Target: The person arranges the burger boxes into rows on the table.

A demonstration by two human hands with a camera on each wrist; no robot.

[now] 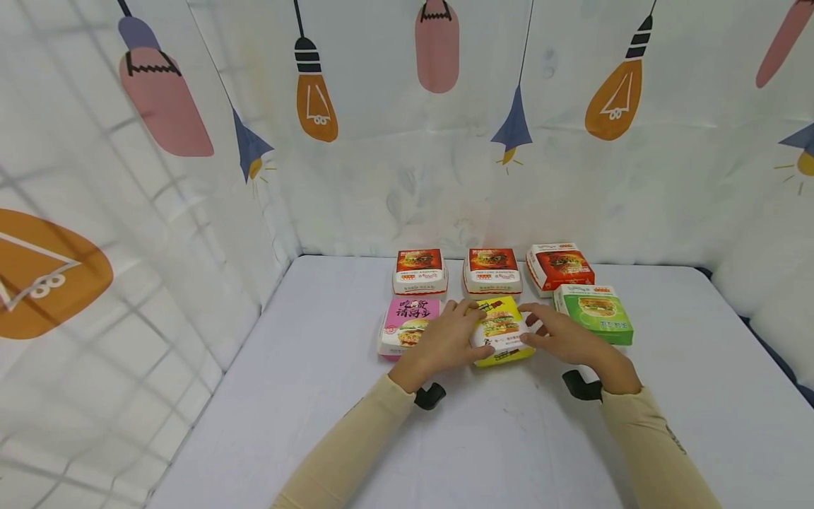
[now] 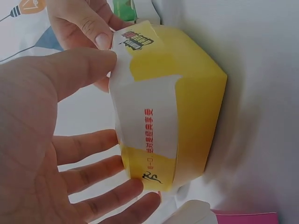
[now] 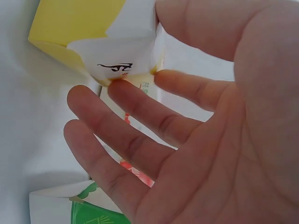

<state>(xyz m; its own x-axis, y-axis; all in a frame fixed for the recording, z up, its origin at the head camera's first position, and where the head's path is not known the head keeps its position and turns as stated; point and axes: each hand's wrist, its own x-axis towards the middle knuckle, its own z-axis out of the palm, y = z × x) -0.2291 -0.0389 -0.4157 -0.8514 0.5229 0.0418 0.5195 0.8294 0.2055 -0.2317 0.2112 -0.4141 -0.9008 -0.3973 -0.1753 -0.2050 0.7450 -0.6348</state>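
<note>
A yellow and white burger box (image 1: 501, 329) lies slightly turned on the white table, a burger picture on its lid. My left hand (image 1: 447, 341) holds its left side, thumb at the near corner and fingers at the far one. On the opposite side, my right hand (image 1: 564, 335) has its thumb and index fingertip against the lid's edge, the other fingers spread. The left wrist view shows the front of the yellow box (image 2: 149, 112) between my fingertips. A pink burger box (image 1: 399, 329) sits left of it, partly hidden by my left hand. A green burger box (image 1: 598, 311) stands to the right.
Behind stand three red and white burger boxes: a left one (image 1: 420, 272), a middle one (image 1: 492, 272) and a turned right one (image 1: 561, 270) touching the green box. A white curtain (image 1: 381, 191) with printed lamps hangs along the table's back edge and left side.
</note>
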